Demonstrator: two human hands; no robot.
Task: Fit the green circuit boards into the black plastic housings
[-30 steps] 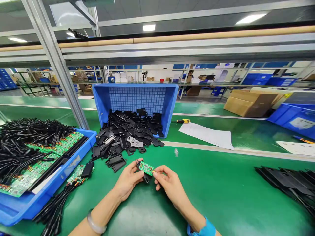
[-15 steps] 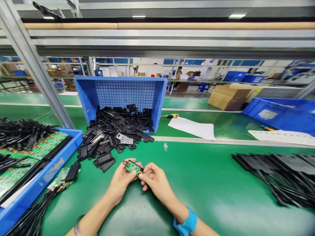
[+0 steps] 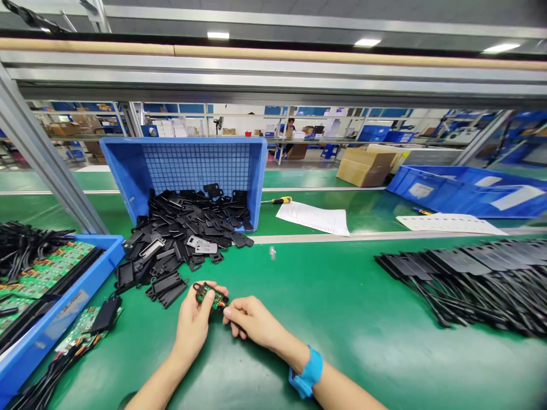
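Note:
My left hand (image 3: pixel 193 319) holds a small green circuit board (image 3: pixel 219 298) seated in a black plastic case, its thumb pressing on the board's face. A black loop sticks out at the case's upper left end. At the other end, coloured wires lead into a black cable (image 3: pixel 239 328), pinched by the fingers of my right hand (image 3: pixel 254 322). Most of that cable is hidden behind the hand. Just beyond my left hand lie loose black plastic case parts (image 3: pixel 167 289), spilling from a tipped blue crate (image 3: pixel 260 182).
At left, a blue tray (image 3: pixel 85 282) holds circuit boards with black cables; more boards (image 3: pixel 77 330) lie beside it. Finished-looking black cased units (image 3: pixel 459 262) with cables are lined up at right. A screwdriver (image 3: pixel 282 200), paper sheet (image 3: pixel 316 218) and clear scrap (image 3: pixel 272 253) lie further back.
The view has turned to the right. Both hands remain at the board, which is tilted differently; my left thumb has moved further up its face, and the right hand pinches at the cable end.

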